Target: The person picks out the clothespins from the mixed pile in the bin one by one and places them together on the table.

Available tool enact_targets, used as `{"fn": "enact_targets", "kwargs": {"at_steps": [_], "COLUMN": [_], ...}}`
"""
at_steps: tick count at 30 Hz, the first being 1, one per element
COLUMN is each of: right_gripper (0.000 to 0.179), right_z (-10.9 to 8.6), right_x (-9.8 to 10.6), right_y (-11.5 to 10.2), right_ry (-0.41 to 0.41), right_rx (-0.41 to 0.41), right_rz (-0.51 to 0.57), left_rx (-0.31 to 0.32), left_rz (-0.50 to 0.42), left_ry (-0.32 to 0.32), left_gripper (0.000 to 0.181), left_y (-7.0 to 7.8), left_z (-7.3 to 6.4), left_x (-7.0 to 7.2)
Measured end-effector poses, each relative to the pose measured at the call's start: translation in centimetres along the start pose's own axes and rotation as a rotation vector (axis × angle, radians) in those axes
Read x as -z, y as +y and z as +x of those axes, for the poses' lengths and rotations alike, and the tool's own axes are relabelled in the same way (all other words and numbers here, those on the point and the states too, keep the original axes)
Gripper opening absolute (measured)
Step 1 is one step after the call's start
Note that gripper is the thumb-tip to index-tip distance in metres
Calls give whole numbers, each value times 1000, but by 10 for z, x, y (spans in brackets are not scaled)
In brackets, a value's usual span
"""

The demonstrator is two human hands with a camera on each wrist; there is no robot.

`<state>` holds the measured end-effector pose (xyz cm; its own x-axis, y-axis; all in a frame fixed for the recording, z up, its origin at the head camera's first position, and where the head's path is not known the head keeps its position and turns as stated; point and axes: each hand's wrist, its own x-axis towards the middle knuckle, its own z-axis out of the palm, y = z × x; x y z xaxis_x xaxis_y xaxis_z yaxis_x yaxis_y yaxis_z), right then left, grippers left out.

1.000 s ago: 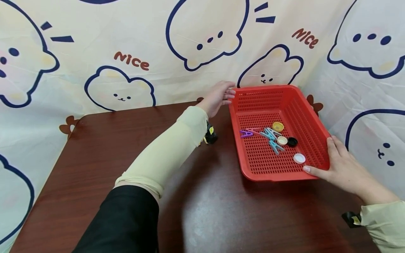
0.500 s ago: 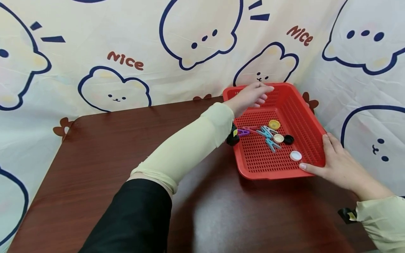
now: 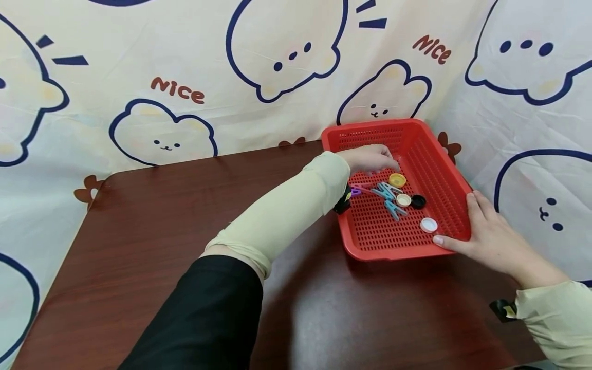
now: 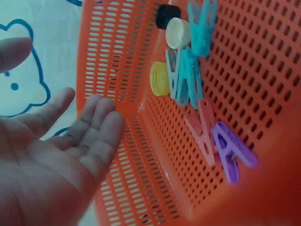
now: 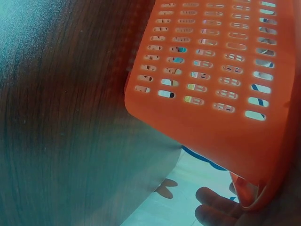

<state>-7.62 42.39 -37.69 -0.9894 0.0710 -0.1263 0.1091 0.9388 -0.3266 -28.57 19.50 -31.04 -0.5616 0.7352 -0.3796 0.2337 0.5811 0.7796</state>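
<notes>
My left hand (image 3: 370, 158) hangs over the far part of the red plastic basket (image 3: 393, 254), holding nothing; its fingers look loosely bent in the left wrist view. Closest to it in the head view lies a yellow bottle cap (image 3: 396, 180). Clothespins are bunched nearby: a purple clothespin (image 4: 230, 148), a pink clothespin (image 4: 202, 134) and several blue and pale ones, among them a blue clothespin (image 3: 394, 209). A cream cap (image 3: 403, 200), a black cap (image 3: 418, 201) and a white cap (image 3: 428, 224) sit to the right. My right hand (image 3: 495, 236) grips the basket's near right corner, thumb over the rim.
The basket stands on a dark brown wooden table (image 3: 185, 231), toward its back right. A cloth with cartoon bears (image 3: 277, 118) hangs right behind the table and along its right side. The basket's perforated wall (image 5: 202, 70) rises beside my right wrist.
My left hand has moved right from outside the basket's far left corner, over the rim, and down inside. My right hand keeps its grip on the corner. The whole head view has shifted slightly.
</notes>
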Motion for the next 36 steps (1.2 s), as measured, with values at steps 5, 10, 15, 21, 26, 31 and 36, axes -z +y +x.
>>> {"fn": "enact_targets", "kwargs": {"at_steps": [5, 10, 15, 21, 26, 31, 36], "right_gripper": [132, 133, 134, 135, 135, 136, 134], "right_z": [0, -1, 0, 1, 2, 3, 2], "right_x": [1, 2, 1, 1, 2, 2, 1], "right_y": [0, 2, 3, 3, 2, 2, 4], "right_ry": [1, -7, -8, 1, 0, -12, -4], "right_rx": [-5, -12, -18, -15, -8, -7, -8], "right_rz": [-1, -3, 4, 8, 11, 14, 16], "left_rx": [42, 126, 144, 181, 213, 287, 313], "left_rz": [119, 248, 353, 574, 558, 652, 723], "left_ry": [-61, -149, -233, -224, -242, -218, -207], "left_gripper": [39, 41, 45, 21, 23, 22, 20], "left_y": [2, 9, 11, 7, 4, 5, 9], "left_z": [6, 14, 24, 36, 39, 35, 31], "left_x": [3, 1, -6, -13, -13, -16, -19]}}
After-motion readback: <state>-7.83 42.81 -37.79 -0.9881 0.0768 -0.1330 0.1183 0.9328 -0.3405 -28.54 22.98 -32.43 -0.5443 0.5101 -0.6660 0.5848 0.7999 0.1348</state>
